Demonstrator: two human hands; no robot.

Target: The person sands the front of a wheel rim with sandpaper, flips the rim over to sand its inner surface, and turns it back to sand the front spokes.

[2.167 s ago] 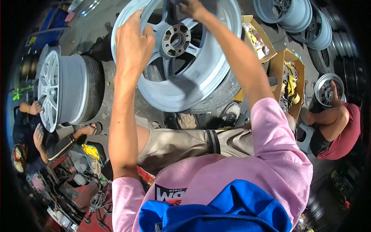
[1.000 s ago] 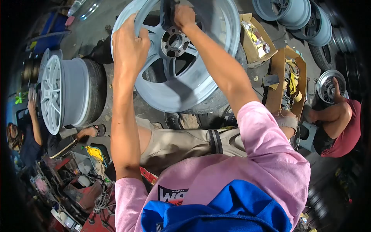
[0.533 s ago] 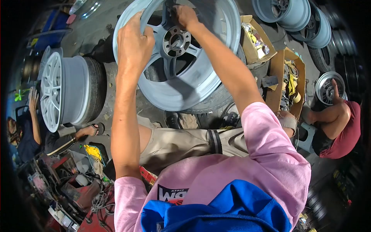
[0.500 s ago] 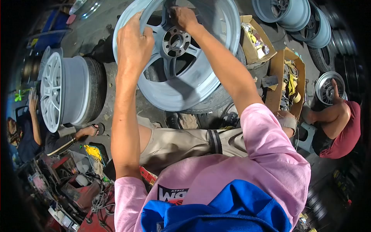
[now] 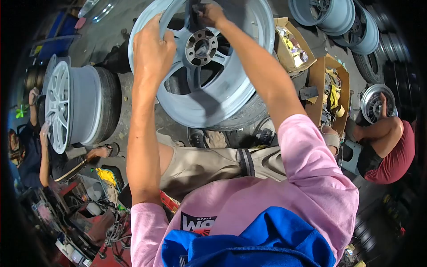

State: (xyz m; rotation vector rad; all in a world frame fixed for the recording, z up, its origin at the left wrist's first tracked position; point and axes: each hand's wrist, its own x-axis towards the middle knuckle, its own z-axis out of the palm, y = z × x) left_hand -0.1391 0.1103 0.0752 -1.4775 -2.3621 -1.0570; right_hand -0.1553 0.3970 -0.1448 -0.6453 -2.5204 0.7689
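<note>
Grey workshop floor [image 5: 126,107] spreads under scattered wheels, tyres and boxes. At the upper right, pale wheel barrels [image 5: 333,22] stand grouped, and two open cardboard cartons [image 5: 315,84] filled with yellow and dark scraps sit just right of the work. Directly before the wearer, whose pink T-shirt [image 5: 249,204] fills the lower part of the view, a pale grey alloy wheel [image 5: 194,76] is tilted so that its spokes and bare-metal hub show; a tyre [image 5: 249,116] lies beneath its lower right edge. The left hand [image 5: 153,52] is closed around the wheel's left lip, thumb on the near side and fingers over the edge. The right hand [image 5: 211,15] reaches inside the barrel, fingers bent at the dark upper spoke above the hub; something dark shows at the fingertips, but I cannot tell whether it is held. Well to the left, a co-worker's hand [image 5: 45,129] is at the face of a white multi-spoke wheel [image 5: 82,104], which stands on edge beside another tyre [image 5: 111,104].
</note>
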